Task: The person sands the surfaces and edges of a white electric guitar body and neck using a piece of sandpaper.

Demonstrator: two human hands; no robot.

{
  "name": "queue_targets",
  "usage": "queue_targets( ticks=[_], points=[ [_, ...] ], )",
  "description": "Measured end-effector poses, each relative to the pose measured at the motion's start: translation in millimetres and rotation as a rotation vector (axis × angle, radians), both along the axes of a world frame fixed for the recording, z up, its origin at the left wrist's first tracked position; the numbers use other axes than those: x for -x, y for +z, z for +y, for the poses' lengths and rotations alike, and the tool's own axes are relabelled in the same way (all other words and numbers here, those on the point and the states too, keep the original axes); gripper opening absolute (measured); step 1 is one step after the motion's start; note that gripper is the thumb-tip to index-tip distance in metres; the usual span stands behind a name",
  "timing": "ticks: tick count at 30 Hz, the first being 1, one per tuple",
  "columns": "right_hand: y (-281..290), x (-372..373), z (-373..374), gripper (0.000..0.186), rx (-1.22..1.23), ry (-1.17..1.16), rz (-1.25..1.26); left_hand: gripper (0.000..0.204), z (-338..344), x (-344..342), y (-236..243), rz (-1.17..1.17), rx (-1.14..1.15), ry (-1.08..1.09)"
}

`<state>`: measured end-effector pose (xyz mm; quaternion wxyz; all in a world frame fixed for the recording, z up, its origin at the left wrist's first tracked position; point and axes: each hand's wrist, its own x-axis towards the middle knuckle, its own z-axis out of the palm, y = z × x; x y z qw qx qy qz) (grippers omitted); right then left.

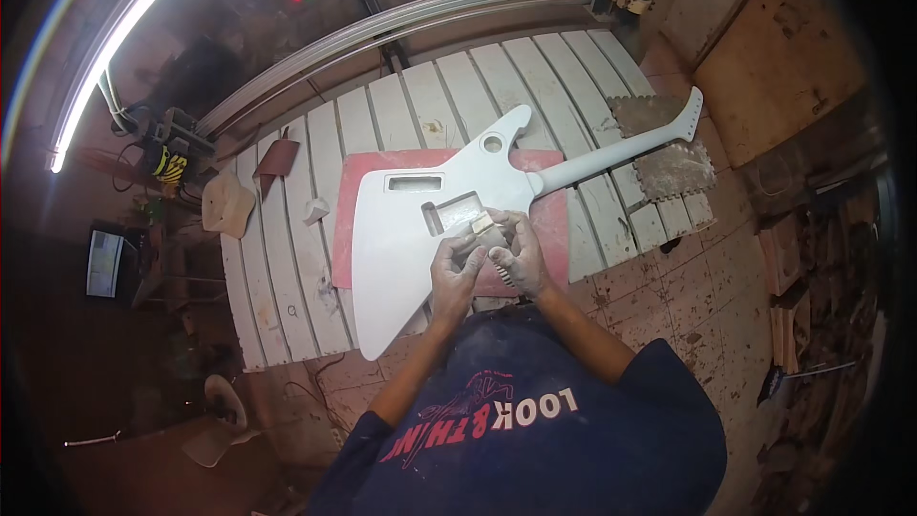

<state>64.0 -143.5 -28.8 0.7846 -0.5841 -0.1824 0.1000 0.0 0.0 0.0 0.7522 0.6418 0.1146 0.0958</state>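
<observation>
Two dusty hands close on a small cream-coloured block above the near edge of a white, angular electric-guitar body.
The bare left hand (456, 268) and bare right hand (522, 253) are together, fingers and thumbs clamped on the small cream-coloured block (482, 225); a pale ridged strip (503, 274) shows below the thumbs (whether it belongs to the block, I cannot tell). The white, angular electric-guitar body (396, 239) lies flat, its long white neck (611, 159) pointing to the far right, over a rectangular pinkish-red mat (551, 234) on a white slatted table (256, 301).
</observation>
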Motion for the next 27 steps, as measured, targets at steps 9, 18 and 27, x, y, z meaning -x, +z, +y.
queue_targets(
  ticks=[9,18,27],
  points=[
    [10,3,-2,0.052,-0.173,0.194,0.494,0.034,0,-3,9,-0.003,0.080,0.164],
    [23,-5,8,0.053,-0.269,0.275,0.822,0.042,29,-14,-8,0.117,-0.250,0.055],
    [38,-26,5,0.068,0.043,0.430,0.571,0.025,61,-15,-23,0.082,-0.053,0.021]
  ],
)
